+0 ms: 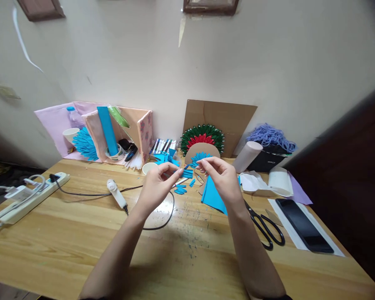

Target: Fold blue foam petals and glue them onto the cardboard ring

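My left hand point(156, 185) is raised over the table, thumb and forefinger pinching a small dark-blue piece point(186, 166), perhaps folded paper. Opposite it, a small gap away, the fingertips of my right hand point(225, 179) are pressed together; anything between them is too small to make out. Beneath lie several blue paper petals point(180, 190) and a blue paper sheet point(213, 196). Just behind my hands, blue petals point(200, 157) are fanned on a round cardboard piece point(203, 147). Black-handled scissors point(264, 227) rest beside my right forearm.
A green and red petal fan point(202, 134) leans on a cardboard sheet point(220, 116). Markers point(164, 146) and a pink box point(145, 131) stand at the back. A corded white device point(116, 195) and power strip point(34, 200) lie left, a phone point(304, 225) right.
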